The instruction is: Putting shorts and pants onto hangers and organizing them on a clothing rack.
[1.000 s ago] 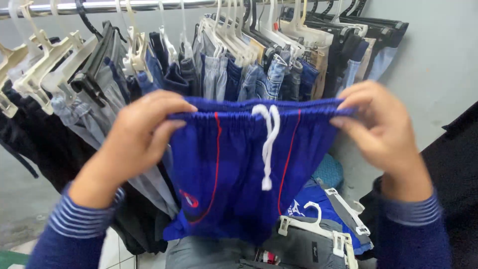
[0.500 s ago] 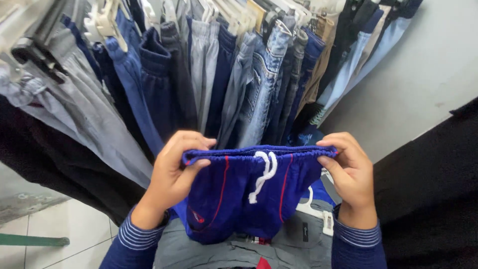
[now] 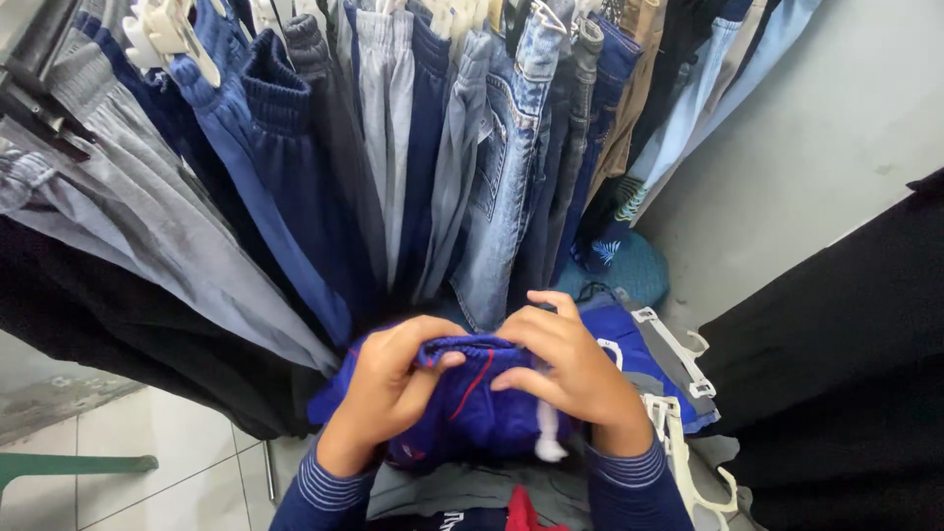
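I hold a pair of blue shorts (image 3: pixel 462 408) with red side stripes and a white drawstring, bunched together low in the head view. My left hand (image 3: pixel 388 383) grips the elastic waistband from the left. My right hand (image 3: pixel 570 364) grips it from the right, fingers curled over the folded cloth. The two hands almost touch. The white drawstring end hangs below my right hand. Both sleeves are dark blue with thin stripes.
A rack of hanging trousers and jeans (image 3: pixel 413 157) fills the top. Black garments hang at left (image 3: pixel 108 334) and right (image 3: pixel 846 374). A pile of clothes with white clip hangers (image 3: pixel 678 413) lies below my hands. A grey wall (image 3: pixel 816 128) is at right, tiled floor (image 3: pixel 147 442) at left.
My hands have come together, folding the spread waistband of the blue shorts into a bunch. The shorts have dropped lower and my view has tilted down.
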